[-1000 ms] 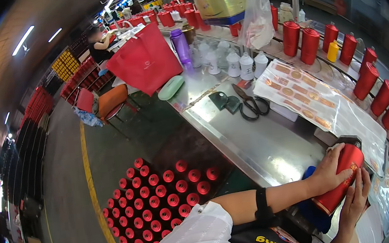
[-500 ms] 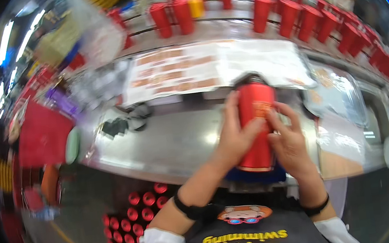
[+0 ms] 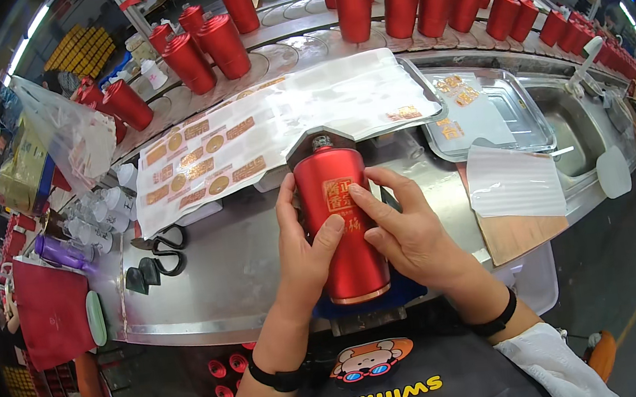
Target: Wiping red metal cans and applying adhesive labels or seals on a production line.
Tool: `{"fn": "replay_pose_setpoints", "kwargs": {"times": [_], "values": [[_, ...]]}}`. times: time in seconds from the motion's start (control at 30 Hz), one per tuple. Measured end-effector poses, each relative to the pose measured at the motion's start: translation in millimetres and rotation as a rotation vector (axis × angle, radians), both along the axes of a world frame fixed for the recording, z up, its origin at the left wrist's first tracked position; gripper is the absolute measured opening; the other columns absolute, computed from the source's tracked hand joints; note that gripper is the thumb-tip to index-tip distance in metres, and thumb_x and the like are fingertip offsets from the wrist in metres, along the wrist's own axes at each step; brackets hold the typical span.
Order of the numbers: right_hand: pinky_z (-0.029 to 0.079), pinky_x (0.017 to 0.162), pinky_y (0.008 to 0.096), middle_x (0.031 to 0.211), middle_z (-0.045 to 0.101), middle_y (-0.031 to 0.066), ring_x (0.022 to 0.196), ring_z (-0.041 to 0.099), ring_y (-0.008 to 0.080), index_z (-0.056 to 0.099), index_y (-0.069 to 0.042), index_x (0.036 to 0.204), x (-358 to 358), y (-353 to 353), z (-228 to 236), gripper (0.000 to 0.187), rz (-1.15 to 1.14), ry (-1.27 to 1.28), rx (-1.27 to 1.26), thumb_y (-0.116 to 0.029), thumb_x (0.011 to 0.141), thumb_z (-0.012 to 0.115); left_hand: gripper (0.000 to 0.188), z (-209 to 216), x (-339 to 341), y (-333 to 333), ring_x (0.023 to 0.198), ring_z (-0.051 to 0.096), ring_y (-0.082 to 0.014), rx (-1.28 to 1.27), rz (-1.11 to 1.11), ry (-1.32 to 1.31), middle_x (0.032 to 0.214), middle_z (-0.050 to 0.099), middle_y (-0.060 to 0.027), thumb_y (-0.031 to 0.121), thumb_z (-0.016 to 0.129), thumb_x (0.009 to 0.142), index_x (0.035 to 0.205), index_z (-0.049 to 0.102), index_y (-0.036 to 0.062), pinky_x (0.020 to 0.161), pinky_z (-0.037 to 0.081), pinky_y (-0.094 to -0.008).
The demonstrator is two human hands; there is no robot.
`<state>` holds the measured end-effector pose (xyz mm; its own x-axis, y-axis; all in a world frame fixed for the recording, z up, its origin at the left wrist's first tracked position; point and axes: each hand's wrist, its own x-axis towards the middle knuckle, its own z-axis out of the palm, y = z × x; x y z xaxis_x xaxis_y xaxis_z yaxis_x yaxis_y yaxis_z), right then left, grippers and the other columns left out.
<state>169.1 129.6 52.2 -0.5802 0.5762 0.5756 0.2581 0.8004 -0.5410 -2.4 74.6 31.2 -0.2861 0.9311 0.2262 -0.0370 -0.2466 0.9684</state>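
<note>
A red metallic bottle [image 3: 350,273] lies tilted toward me at the table's front edge, its neck against a dark angled block [image 3: 298,150]. Blue material [image 3: 411,291] shows beneath its lower end. My left hand [image 3: 297,259] is wrapped round the bottle's left side, thumb on the front. On the right side, my right hand [image 3: 416,236] rests with bent fingers on the bottle, fingertips at the edge of a gold square emblem [image 3: 339,194]. More gold lettering sits below the emblem, partly behind the fingers. Behind the bottle, white sheets [image 3: 270,121] carry rows of gold stickers.
Black-handled scissors [image 3: 169,251] lie left on the steel table [image 3: 211,297]. A clear tray [image 3: 535,144] with gold stickers, a brown board [image 3: 518,237] and a sink [image 3: 589,156] are to the right. Red bottles [image 3: 354,10] line the conveyor [image 3: 282,55] behind; more red items [image 3: 218,369] stand below.
The view has turned and sharpened, so the table, sheets and bottles sit differently. Both hands stay on the bottle; my right fingertips now touch beside the gold emblem.
</note>
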Motion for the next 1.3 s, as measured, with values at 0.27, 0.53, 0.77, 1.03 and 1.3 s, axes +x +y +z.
{"fn": "replay_pose_setpoints", "kwargs": {"times": [0.27,0.53,0.77,1.03,1.3], "values": [[0.041,0.098,0.045,0.132,0.044,0.0252,0.117,0.047,0.042,0.054,-0.006,0.132,-4,12,-1,0.048,0.016,0.003,-0.001,-0.015,0.086,0.066,0.073,5,-8,8,0.122,0.045,-0.0223,0.028,-0.031,-0.161,0.135,0.041,-0.0184,0.033,0.058,0.094,0.144,0.019,-0.0039,0.104,0.036,-0.0339],[0.04,0.1,0.0455,0.132,0.043,0.0261,0.119,0.046,0.0425,0.053,-0.005,0.132,-7,12,-3,0.048,0.009,-0.027,0.003,-0.016,0.087,0.066,0.068,11,-10,21,0.119,0.046,-0.0226,-0.032,0.012,-0.025,0.131,0.044,-0.0187,0.029,0.061,0.093,0.14,0.027,-0.0052,0.101,0.038,-0.0342],[0.04,0.1,0.0458,0.132,0.044,0.0261,0.119,0.046,0.0426,0.054,-0.004,0.131,-7,11,-3,0.048,-0.003,-0.036,0.011,-0.018,0.087,0.066,0.065,3,-13,24,0.115,0.048,-0.0227,-0.031,0.038,-0.008,0.127,0.046,-0.0196,0.026,0.061,0.092,0.139,0.029,-0.0041,0.099,0.04,-0.0342],[0.041,0.099,0.0446,0.134,0.041,0.0263,0.118,0.046,0.0421,0.052,-0.003,0.132,-3,10,3,0.05,-0.004,-0.068,0.01,-0.016,0.086,0.066,0.066,11,-7,21,0.108,0.053,-0.0211,-0.024,0.029,0.014,0.123,0.048,-0.0183,0.023,0.063,0.091,0.139,0.027,-0.0047,0.092,0.046,-0.0324],[0.043,0.06,0.023,0.081,0.061,0.0041,0.071,0.052,0.0059,0.054,0.001,0.116,15,-2,15,0.026,-0.055,0.388,-0.697,-0.013,0.094,0.057,0.066,12,-14,28,0.103,0.052,-0.016,-0.063,0.006,-0.135,0.115,0.053,-0.0146,0.028,0.064,0.091,0.137,0.031,-0.0054,0.09,0.045,-0.0279]]}}
